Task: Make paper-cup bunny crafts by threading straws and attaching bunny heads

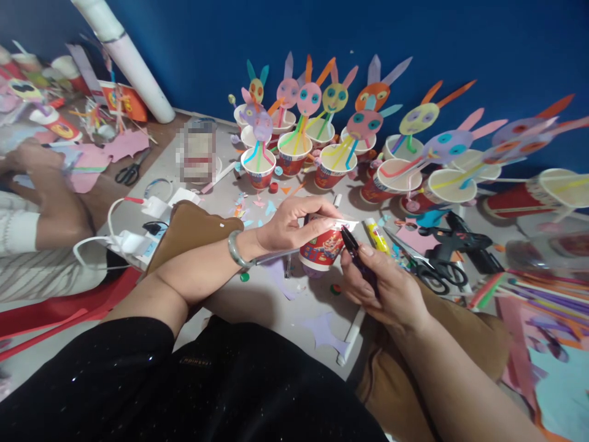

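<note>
My left hand [299,227] reaches in from the left, its fingers pinched on the white rim of a red printed paper cup [322,248]. The cup is held above the table, and the fingers partly cover its upper edge. Against that rim, from the right, rests the tip of a slim black pointed tool [353,250]; its exact kind cannot be made out. My right hand [381,288] is wrapped around the tool's handle. A light purple piece shows just under the cup's base. Close by on the right lies a yellow glue stick [377,236].
Several paper cups [338,161] with paper animal heads on straws stand along the blue wall. Scissors [430,270] and a black glue gun [469,242] lie to the right. Power plugs [154,207] are at left, near another person's arm [50,190]. Paper scraps [324,331] litter the table.
</note>
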`<control>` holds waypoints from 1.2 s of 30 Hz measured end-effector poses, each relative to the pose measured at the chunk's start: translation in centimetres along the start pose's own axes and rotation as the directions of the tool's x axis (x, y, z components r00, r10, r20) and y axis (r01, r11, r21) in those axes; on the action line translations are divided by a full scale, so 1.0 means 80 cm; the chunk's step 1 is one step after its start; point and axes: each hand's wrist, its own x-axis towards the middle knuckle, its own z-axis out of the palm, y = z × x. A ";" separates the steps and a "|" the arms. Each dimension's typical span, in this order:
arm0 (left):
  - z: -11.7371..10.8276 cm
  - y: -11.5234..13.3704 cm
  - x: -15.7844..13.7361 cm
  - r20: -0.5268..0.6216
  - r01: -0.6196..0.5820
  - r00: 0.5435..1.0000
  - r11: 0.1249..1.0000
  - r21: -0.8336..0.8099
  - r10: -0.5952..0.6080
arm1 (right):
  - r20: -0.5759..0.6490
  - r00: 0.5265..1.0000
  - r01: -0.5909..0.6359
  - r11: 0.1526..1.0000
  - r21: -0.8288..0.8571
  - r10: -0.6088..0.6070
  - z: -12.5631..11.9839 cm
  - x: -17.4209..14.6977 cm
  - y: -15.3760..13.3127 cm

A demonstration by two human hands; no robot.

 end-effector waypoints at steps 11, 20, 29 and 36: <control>-0.002 0.008 0.003 0.036 0.144 0.989 0.986 -0.085 -0.142 | -0.037 0.999 -0.016 0.997 -0.072 0.013 -0.002 0.000 0.001; 0.000 0.007 0.003 0.028 0.155 0.988 0.983 -0.099 -0.153 | -0.057 0.998 -0.027 0.998 -0.049 0.024 -0.001 0.002 0.003; 0.001 0.007 0.004 0.029 0.192 0.981 0.974 -0.120 -0.190 | -0.055 0.998 -0.047 0.998 -0.047 0.045 0.002 0.003 -0.001; 0.002 0.007 0.004 0.048 0.208 0.978 0.969 -0.132 -0.204 | -0.030 0.998 -0.053 0.997 -0.057 0.051 0.001 0.001 -0.004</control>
